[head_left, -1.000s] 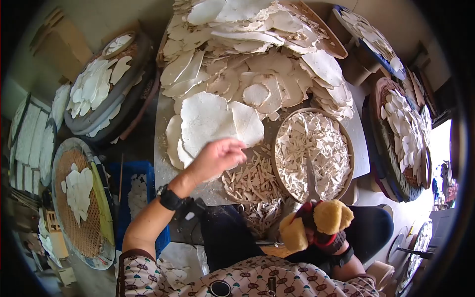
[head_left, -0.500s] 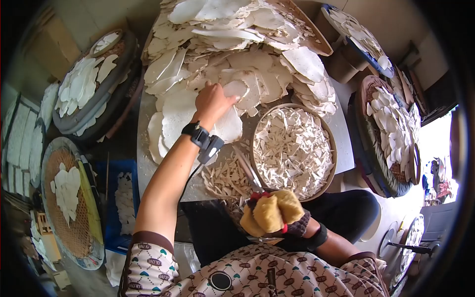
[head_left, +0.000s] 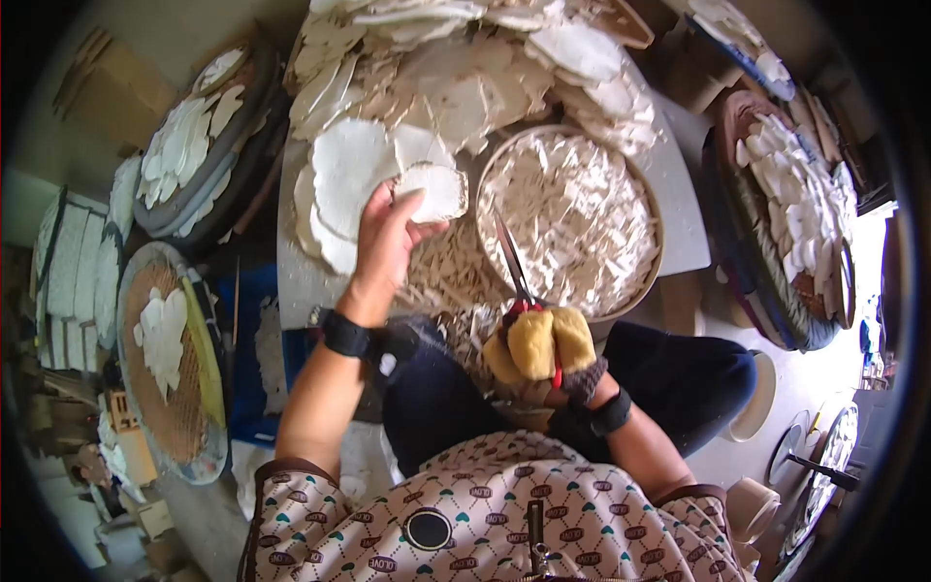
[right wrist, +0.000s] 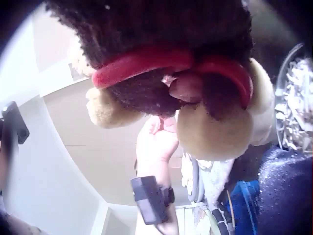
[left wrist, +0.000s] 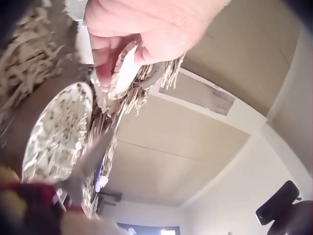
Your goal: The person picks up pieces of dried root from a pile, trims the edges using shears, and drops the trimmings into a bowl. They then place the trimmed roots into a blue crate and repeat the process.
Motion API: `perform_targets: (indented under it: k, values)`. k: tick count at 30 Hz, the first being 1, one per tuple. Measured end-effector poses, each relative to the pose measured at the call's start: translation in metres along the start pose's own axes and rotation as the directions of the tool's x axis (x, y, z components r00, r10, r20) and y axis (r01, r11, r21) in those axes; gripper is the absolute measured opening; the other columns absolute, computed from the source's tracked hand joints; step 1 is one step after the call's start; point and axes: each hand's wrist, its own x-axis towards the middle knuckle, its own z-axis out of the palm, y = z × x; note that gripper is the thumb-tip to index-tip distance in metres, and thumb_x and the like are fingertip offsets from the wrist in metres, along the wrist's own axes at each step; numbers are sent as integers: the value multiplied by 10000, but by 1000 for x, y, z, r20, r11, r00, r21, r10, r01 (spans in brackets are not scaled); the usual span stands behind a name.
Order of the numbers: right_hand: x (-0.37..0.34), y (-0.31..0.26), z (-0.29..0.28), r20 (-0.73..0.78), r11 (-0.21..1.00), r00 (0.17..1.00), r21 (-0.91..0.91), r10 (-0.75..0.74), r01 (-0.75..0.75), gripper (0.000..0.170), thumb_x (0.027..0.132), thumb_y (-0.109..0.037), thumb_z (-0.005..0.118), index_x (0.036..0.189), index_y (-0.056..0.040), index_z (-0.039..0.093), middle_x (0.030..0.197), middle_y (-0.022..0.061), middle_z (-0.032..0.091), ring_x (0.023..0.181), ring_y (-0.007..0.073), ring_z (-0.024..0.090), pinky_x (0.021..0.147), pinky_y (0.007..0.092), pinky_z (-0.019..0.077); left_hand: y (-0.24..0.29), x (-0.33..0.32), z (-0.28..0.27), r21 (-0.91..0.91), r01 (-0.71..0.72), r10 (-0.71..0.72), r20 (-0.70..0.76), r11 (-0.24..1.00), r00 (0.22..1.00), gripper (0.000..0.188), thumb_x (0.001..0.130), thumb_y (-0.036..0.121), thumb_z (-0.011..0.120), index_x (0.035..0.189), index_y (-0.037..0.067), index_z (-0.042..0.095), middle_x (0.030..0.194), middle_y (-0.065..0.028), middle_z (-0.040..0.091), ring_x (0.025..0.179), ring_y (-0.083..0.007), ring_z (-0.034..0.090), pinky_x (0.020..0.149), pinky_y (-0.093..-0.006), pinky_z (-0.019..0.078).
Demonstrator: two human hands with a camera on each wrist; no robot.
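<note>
My left hand (head_left: 383,242) pinches a small pale, flat slice (head_left: 432,191) with a rough rim, thumb on its upper face. The left wrist view shows this slice (left wrist: 126,73) edge-on between thumb and fingers. My right hand (head_left: 548,349), in a dark knit glove with thick yellow padding, grips scissors (head_left: 511,257) by their red handles (right wrist: 142,66). Their blades point up toward the round basket, a short way right of the slice. Beneath the left hand lie larger white slices (head_left: 349,175) on the grey table (head_left: 679,209).
A round basket (head_left: 661,233) full of pale cut strips stands right of the scissors. Loose strips (head_left: 441,276) lie between it and the left hand. More slices (head_left: 436,78) heap at the back. Trays of slices (head_left: 175,407) flank the table, with a blue crate (head_left: 254,291) at left.
The left hand has reached to the heap, picked up the small slice and drawn it back toward the body. The scissors have swung up and left from the lap to near the slice.
</note>
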Motion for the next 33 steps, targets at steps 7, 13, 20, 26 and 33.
perform_targets:
  k: [7, 13, 20, 26, 33]
  values:
    - [-3, 53, 44, -64, 981, 997, 193, 49, -35, 182, 902, -143, 487, 1008, -25, 576, 991, 91, 629, 889, 168, 604, 759, 294, 484, -63, -90, 8, -8, -63, 58, -263, 998, 963, 504, 828, 14, 576, 1266, 40, 328, 1100, -140, 535, 839, -233, 621, 681, -317, 559]
    - [2, 63, 43, 151, 914, 970, -334, -190, 231, 338, 813, -135, 583, 1139, -72, 520, 1095, 84, 561, 1042, 234, 533, 918, 329, 407, -77, -99, 13, 206, -113, 169, -279, 972, 945, 505, 854, 24, 551, 1303, 59, 321, 1114, -136, 527, 845, -208, 613, 687, -308, 562]
    - [7, 42, 49, 140, 661, 978, 721, 154, -207, 283, 886, -232, 539, 994, 25, 586, 945, 101, 640, 875, 163, 612, 772, 286, 490, -70, -90, 2, 221, 31, 26, -249, 975, 968, 451, 851, 0, 520, 1262, 35, 337, 1076, -147, 517, 778, -213, 625, 614, -281, 574]
    - [5, 58, 56, 81, 744, 982, 643, 169, -181, 317, 898, -253, 536, 981, 48, 591, 941, 100, 641, 885, 136, 601, 768, 270, 493, -74, -80, -18, 242, 61, -11, -203, 968, 979, 428, 832, -8, 509, 1234, 21, 364, 1079, -140, 513, 812, -226, 620, 624, -293, 580]
    - [17, 69, 53, 56, 949, 956, -122, -287, 292, 190, 759, -112, 620, 906, 6, 598, 897, 125, 646, 808, 240, 620, 698, 328, 491, -54, -74, -31, 304, 168, -142, -104, 938, 984, 441, 838, 11, 518, 1251, 20, 361, 1074, -136, 535, 823, -214, 622, 620, -279, 573]
